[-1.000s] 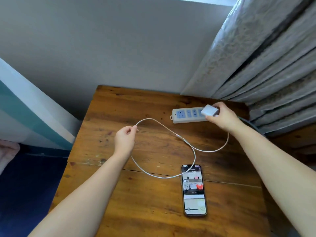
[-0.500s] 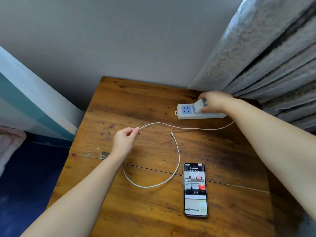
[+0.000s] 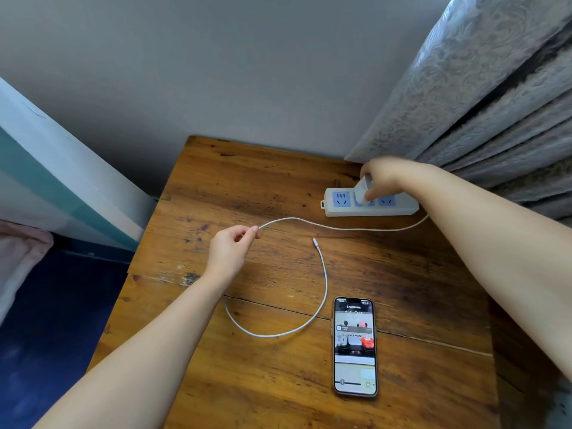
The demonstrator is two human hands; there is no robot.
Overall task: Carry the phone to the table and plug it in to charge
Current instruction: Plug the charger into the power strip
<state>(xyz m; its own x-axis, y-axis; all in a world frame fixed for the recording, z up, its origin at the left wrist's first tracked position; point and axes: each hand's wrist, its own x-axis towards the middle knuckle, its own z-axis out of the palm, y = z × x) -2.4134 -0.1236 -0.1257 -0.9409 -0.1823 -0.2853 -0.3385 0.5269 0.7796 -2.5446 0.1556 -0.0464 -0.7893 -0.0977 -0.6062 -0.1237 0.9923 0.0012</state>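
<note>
Wooden table (image 3: 278, 187) fills the view, tucked against the wall with a grey curtain (image 3: 483, 97) hanging at the far right corner. At the back, the white power strip (image 3: 342, 209) lies flat, and the right hand (image 3: 383, 181) is clamped over the white charger block (image 3: 362, 190), pressing it down into the middle socket. That's the step in hand, by my reading: getting the adapter seated. Half a second back the block was only tilting onto the strip; now it stands square in the outlet, and the view has drifted lower.

Nearer, the phone (image 3: 354, 346) lies face up, screen lit, on the front right of the table, nothing plugged into it. The white cable (image 3: 323, 292) loops beside it, and the left hand (image 3: 230, 252) pinches the cable mid-run between thumb and fingertip, holding it just off the wood. Smallest of all, the connector tip (image 3: 315, 242) lies loose on the table, pointing away from the phone. Next up, surely: take that tip, turn it round, and line it up with the port on the phone's near edge.
</note>
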